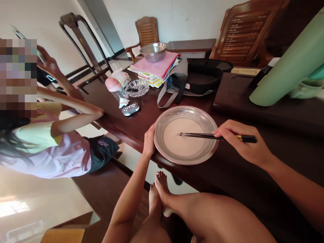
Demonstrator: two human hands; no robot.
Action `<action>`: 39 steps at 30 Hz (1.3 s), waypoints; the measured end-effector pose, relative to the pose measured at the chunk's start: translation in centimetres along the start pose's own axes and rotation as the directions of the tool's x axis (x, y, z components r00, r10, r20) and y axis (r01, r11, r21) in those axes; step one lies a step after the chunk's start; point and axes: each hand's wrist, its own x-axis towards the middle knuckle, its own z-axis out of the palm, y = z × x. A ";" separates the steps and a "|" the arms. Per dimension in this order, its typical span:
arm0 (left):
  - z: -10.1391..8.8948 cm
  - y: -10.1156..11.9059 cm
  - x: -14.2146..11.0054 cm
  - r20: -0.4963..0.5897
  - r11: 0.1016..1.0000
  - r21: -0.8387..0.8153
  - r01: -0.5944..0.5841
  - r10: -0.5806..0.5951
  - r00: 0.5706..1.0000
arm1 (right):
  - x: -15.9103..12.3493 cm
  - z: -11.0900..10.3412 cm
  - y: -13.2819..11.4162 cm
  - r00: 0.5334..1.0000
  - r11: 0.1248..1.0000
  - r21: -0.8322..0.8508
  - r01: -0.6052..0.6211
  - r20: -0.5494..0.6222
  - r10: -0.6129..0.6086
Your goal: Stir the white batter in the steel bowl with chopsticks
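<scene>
A round metal plate (162, 120) with pale batter-like liquid in it sits at the near edge of the dark wooden table (227, 168). My left hand (149, 141) grips the plate's left rim, fingers closed on it. My right hand (243, 143) is closed on a pair of black chopsticks (202, 135), which lie level over the plate with their tips in the liquid near its middle.
Another person (50, 141) leans on the table's left edge. Behind the plate lie a remote (130, 109), a glass ashtray (137, 87), a pink bottle (113, 86), a black bag (199, 79), stacked books with a steel bowl (153, 51), and a green cylinder (291, 64) at right.
</scene>
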 end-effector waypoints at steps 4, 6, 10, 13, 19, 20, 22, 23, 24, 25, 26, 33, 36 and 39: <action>0.0 -0.1 0.0 0.018 1.000 -0.007 -0.007 0.007 1.000 | -0.1 -0.2 -0.2 1.000 0.999 0.036 -0.005 -0.025 0.006; 0.0 -0.1 0.0 0.017 1.000 -0.009 -0.011 0.011 1.000 | -0.1 -0.1 -0.4 0.999 0.998 0.059 -0.013 0.046 0.010; 0.0 -0.1 0.0 0.016 0.999 -0.037 -0.002 0.002 1.000 | 0.0 0.0 -0.4 1.000 1.000 -0.020 -0.014 0.007 0.014; 0.0 -0.1 0.0 0.024 0.999 -0.042 -0.006 0.007 1.000 | 0.0 0.0 -0.4 0.999 1.000 -0.026 0.000 -0.044 -0.001; 0.0 0.0 0.0 0.007 1.000 -0.009 -0.014 0.014 1.000 | -0.1 -0.1 -0.7 0.999 1.000 -0.015 0.006 0.037 -0.006; 0.1 0.0 0.0 0.006 1.000 -0.006 -0.016 0.016 1.000 | -0.1 -0.1 -0.7 1.000 0.999 -0.032 -0.002 0.004 0.002; 0.1 0.0 0.0 0.011 1.000 -0.002 -0.019 0.019 1.000 | 0.0 -0.1 -0.8 0.999 0.999 -0.033 -0.015 -0.047 0.014; 0.1 0.0 0.0 0.013 1.000 -0.001 -0.018 0.018 1.000 | 0.0 -0.1 -0.8 0.999 1.000 -0.015 -0.022 -0.045 0.022; 0.1 0.1 0.0 0.013 1.000 -0.001 -0.016 0.016 1.000 | 0.0 -0.1 -0.8 0.999 1.000 0.007 -0.026 -0.021 0.026; 0.1 0.1 0.0 0.011 1.000 -0.002 -0.012 0.012 1.000 | 0.0 0.0 -0.7 1.000 0.999 0.025 -0.025 0.015 0.025; 0.1 0.1 0.0 0.007 1.000 -0.003 -0.009 0.009 1.000 | 0.0 0.0 -0.6 0.999 0.999 0.033 -0.020 0.046 0.018; 0.1 -0.1 0.0 0.012 1.000 -0.025 -0.006 0.006 1.000 | 0.1 -0.3 0.0 0.995 1.000 -0.003 -0.029 -0.095 0.029; 0.1 -0.1 0.0 0.008 1.000 -0.016 -0.004 0.004 1.000 | 0.1 0.0 0.0 0.999 0.998 0.057 -0.028 0.037 0.026; 0.2 0.0 0.0 -0.007 1.000 -0.019 0.005 -0.006 1.000 | 0.2 0.1 0.2 1.000 1.000 0.011 0.000 0.022 0.000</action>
